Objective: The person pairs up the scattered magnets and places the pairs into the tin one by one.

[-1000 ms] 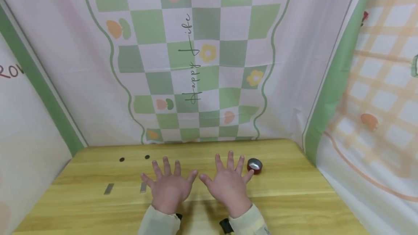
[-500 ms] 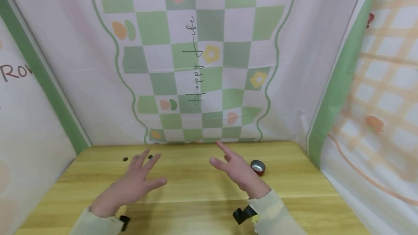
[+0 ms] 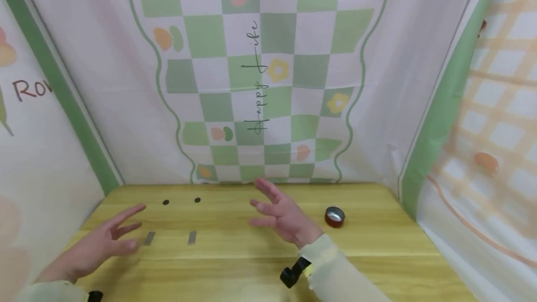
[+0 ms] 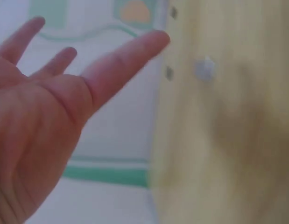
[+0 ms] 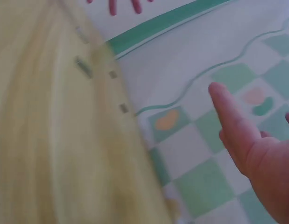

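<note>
My left hand (image 3: pixel 98 246) hovers over the left part of the table, fingers extended and holding nothing. Just right of its fingertips lie two grey rectangular strips, the left one (image 3: pixel 149 238) nearer the hand and the right one (image 3: pixel 192 237) beside it. Behind them are two small black discs, left (image 3: pixel 166 202) and right (image 3: pixel 197 200). Above the middle of the table is my right hand (image 3: pixel 287 218), its loose fingers pointing left with nothing in them. To its right stands a small round red tin (image 3: pixel 334 216), silvery inside and uncovered at the top. Both wrist views show bare hands.
The light wooden table (image 3: pixel 235 274) ends at a hanging white cloth with a green checked print (image 3: pixel 247 127). More printed cloth hangs on the left (image 3: pixel 54 153) and on the right (image 3: pixel 482 190). A black wrist camera (image 3: pixel 293 271) sits under my right wrist.
Both hands were spread side by side over the table's middle. My left hand has swung far left, baring the strips, while my right has turned to point left. The things on the table stay put.
</note>
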A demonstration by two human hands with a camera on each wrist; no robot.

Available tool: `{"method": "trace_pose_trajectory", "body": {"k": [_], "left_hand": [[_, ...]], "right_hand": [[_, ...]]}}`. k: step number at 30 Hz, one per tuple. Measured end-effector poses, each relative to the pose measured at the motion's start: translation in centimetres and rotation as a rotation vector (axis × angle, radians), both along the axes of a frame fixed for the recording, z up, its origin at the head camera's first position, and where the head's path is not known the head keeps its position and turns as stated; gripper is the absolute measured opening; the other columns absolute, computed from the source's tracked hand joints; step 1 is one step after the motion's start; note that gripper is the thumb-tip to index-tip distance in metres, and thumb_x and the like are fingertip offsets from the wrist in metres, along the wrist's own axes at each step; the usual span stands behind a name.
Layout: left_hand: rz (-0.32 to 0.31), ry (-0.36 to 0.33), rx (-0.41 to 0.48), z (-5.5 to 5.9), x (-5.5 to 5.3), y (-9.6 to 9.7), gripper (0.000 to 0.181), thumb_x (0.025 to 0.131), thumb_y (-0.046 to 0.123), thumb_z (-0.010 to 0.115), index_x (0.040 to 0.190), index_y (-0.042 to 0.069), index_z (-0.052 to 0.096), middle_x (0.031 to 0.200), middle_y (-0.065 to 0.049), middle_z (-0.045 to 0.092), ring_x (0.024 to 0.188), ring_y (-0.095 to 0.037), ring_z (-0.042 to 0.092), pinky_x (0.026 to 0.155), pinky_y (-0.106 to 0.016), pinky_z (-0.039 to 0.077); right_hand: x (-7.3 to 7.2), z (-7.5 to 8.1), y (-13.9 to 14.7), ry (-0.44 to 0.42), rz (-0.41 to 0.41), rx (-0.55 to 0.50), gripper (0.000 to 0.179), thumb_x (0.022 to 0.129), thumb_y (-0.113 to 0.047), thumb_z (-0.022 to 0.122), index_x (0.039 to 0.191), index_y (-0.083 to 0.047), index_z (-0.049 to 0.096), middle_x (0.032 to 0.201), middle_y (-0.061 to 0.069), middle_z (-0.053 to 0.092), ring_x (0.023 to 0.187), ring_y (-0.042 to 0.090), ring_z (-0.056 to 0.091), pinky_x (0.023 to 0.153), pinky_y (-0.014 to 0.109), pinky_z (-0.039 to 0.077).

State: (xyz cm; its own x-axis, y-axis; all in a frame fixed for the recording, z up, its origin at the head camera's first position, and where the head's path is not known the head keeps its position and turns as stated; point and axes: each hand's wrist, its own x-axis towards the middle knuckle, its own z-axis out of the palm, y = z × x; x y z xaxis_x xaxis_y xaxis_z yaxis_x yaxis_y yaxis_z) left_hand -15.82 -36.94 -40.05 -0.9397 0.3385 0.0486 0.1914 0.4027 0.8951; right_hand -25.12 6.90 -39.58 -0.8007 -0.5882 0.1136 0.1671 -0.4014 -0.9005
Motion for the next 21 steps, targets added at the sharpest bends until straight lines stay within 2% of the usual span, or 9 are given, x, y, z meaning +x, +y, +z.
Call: {"method": "trace_pose_trajectory", "body": {"k": [3,5,7,10,14,17,21], "left_hand": [[-0.037,-0.069,0.118,-1.9,-0.2,-1.1,0.079,0.097,0.003,0.06,0.16,0.01,0.013,0.159,-0.031,-0.008,0.126,-0.004,0.046,0.092,-0.048,0.051],[-0.047,-0.13,0.211,-3.1,-0.5,-1.7,0.078,0.097,0.0,0.059,0.158,0.005,0.01,0.155,-0.036,-0.013,0.12,0.003,0.048,0.091,-0.045,0.052],[-0.037,-0.166,0.257,-4.3,-0.9,-2.2,0.078,0.097,0.001,0.059,0.156,0.001,0.009,0.151,-0.042,-0.012,0.119,-0.001,0.05,0.091,-0.046,0.052],[0.036,-0.211,0.272,-5.6,-1.3,-2.6,0.08,0.094,0.004,0.064,0.155,0.001,0.013,0.149,-0.046,0.0,0.118,-0.015,0.055,0.091,-0.046,0.052],[0.097,-0.241,0.254,-6.7,-1.6,-2.7,0.081,0.093,0.006,0.067,0.154,-0.002,0.016,0.149,-0.045,0.01,0.121,-0.031,0.054,0.092,-0.045,0.051],[0.109,-0.24,0.211,-7.1,-2.0,-2.7,0.081,0.092,0.006,0.068,0.153,-0.006,0.016,0.149,-0.044,0.014,0.127,-0.04,0.047,0.091,-0.045,0.052],[0.132,-0.221,0.121,-7.2,-2.8,-2.5,0.084,0.088,0.01,0.073,0.153,-0.006,0.021,0.146,-0.045,0.023,0.128,-0.05,0.042,0.088,-0.042,0.054]], "right_hand": [[-0.3,-1.7,-1.4,-0.005,0.016,0.113,0.08,0.092,0.002,0.066,0.158,-0.014,0.025,0.164,0.005,0.009,0.142,0.044,0.023,0.095,0.053,0.048],[-0.4,-2.7,-2.4,-0.012,0.01,0.189,0.079,0.09,0.0,0.07,0.157,-0.014,0.03,0.164,0.006,0.011,0.141,0.044,0.025,0.093,0.052,0.05],[-0.6,-3.7,-3.3,-0.017,0.007,0.259,0.077,0.088,-0.002,0.072,0.155,-0.015,0.034,0.164,0.01,0.014,0.138,0.044,0.032,0.09,0.051,0.052],[-0.9,-4.7,-4.6,0.001,0.029,0.397,0.075,0.085,-0.001,0.074,0.152,-0.015,0.042,0.158,0.021,0.025,0.129,0.042,0.045,0.085,0.049,0.055],[-1.1,-5.7,-6.0,0.046,0.089,0.576,0.074,0.079,0.0,0.08,0.145,-0.019,0.052,0.149,0.026,0.038,0.123,0.036,0.052,0.078,0.042,0.058],[-1.0,-6.2,-6.9,0.06,0.096,0.621,0.072,0.076,0.001,0.082,0.14,-0.022,0.057,0.148,0.022,0.042,0.125,0.033,0.051,0.076,0.039,0.058],[-1.0,-6.5,-8.1,0.063,0.053,0.631,0.07,0.074,0.004,0.082,0.135,-0.022,0.061,0.144,0.019,0.048,0.119,0.031,0.055,0.074,0.037,0.059]]}}
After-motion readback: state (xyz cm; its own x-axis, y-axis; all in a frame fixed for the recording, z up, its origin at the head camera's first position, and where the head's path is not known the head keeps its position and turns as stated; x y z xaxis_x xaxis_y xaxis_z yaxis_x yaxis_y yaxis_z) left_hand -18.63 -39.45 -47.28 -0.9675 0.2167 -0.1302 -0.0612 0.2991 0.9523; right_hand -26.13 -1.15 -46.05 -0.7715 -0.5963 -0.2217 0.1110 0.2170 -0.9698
